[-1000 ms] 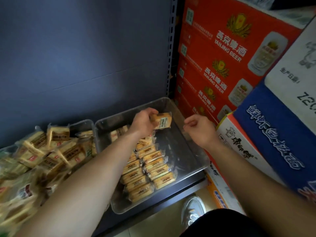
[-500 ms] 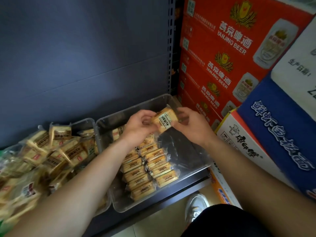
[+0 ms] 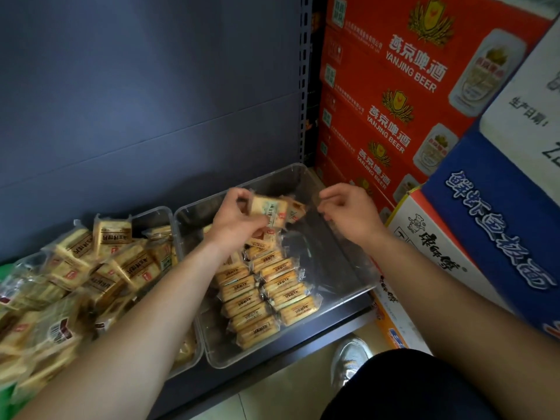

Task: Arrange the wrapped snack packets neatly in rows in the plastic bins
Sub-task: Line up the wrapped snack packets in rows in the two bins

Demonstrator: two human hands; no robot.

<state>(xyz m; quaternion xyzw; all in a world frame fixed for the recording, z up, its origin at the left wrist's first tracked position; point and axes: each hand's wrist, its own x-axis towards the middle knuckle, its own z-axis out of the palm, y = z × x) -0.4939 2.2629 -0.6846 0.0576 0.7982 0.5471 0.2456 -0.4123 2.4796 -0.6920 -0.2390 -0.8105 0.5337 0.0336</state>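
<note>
A clear plastic bin (image 3: pixel 342 262) sits on the dark shelf, with two rows of yellow wrapped snack packets (image 3: pixel 266 292) lined up along its left side. My left hand (image 3: pixel 236 219) is over the back of the bin and grips a few snack packets (image 3: pixel 269 209) by their edges. My right hand (image 3: pixel 348 212) hovers over the bin's right half with loosely curled fingers and holds nothing. A second clear bin (image 3: pixel 160 215) to the left is heaped with a jumbled pile of packets (image 3: pixel 91 268).
Red Yanjing Beer cartons (image 3: pixel 394 95) are stacked right of the shelf upright (image 3: pixel 304 80). A blue and white carton (image 3: pixel 497 225) and a noodle box (image 3: pixel 430 244) stand beside my right arm. My shoe (image 3: pixel 348 359) is on the tiled floor below the shelf edge.
My right hand has let go of the packet and drawn back to the right. My left hand keeps the packets over the back of the bin.
</note>
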